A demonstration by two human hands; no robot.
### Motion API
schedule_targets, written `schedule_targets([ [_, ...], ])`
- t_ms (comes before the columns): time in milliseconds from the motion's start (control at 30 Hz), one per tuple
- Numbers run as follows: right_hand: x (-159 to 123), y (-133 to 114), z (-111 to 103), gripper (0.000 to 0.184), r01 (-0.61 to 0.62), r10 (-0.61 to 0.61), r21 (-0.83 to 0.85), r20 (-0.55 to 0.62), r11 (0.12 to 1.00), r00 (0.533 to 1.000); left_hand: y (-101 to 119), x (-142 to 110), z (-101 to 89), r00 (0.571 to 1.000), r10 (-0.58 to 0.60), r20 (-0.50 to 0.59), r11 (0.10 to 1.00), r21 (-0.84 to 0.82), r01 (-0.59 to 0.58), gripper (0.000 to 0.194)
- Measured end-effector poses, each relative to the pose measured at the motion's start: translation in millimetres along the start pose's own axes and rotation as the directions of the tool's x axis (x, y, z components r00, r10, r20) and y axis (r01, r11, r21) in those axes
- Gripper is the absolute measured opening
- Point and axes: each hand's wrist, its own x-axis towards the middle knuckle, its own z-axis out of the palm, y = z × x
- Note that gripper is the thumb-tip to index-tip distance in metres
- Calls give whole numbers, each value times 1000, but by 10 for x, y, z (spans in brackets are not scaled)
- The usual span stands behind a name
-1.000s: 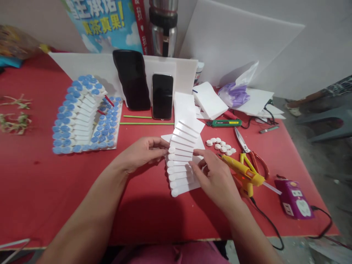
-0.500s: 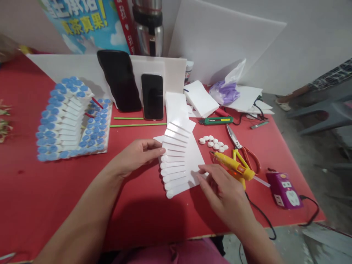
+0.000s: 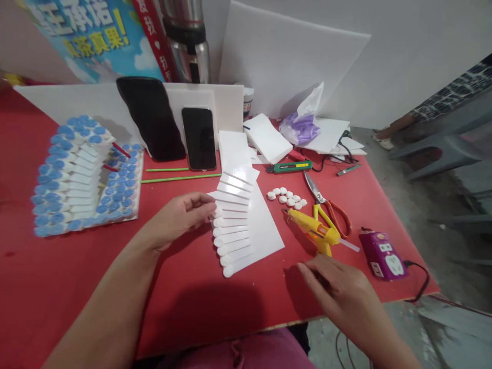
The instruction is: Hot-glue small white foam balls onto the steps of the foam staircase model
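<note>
Item: one white stepped strip [image 3: 234, 223], lying on a white sheet [image 3: 267, 241] in front of you, mid-table. Its long axis runs away from you in a shallow curve, bowed toward your left; the slats lie crosswise, fanned. White discs [image 3: 218, 241] cap the left ends of the nearer slats, so the capped ends point left.

Left hand [image 3: 180, 218]: at the strip's left edge, your thumb and forefinger close together at the farthest capped end; whether they pinch or merely press, cannot tell.

Right hand [image 3: 340, 284]: palm down near the table's front edge, thumb apart from your half-curled fingers, just below the glue gun's handle.

Glue gun [image 3: 313, 228]: yellow, nozzle toward the strip, clear stick out behind.

Loose discs [image 3: 288, 199]: small white cluster, right of the sheet.

Scissors [image 3: 334, 215]: blades pointing away from you, handles beside the gun.

Power socket [image 3: 384, 256]: purple, far right.

Blue-topped model [image 3: 49, 189]: well left, upon the red table [image 3: 184, 292].
</note>
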Motion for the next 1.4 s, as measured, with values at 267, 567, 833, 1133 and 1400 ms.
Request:
schedule_targets([
  [267,-210,458,-178,51,-195,172,-232,-113,953,978,466,-322,465,818,574,37,658,573,-488,15],
  [567,124,590,16,56,-242,182,-233,-250,942,951,661,354,1547,886,297,356,341,828,-446,26],
  [833,221,638,146,41,-205,184,-61,-247,977,951,524,600,1706,925,262,275,362,861,-358,30],
  [1133,246,695,212,24,-124,139,73,-271,990,953,589,328,1691,906,276,319,322,858,-401,29],
  [1400,239,700,232,17,-244,312,284,-226,927,923,558,-310,700,809,582,82,745,344,-571,14],
])
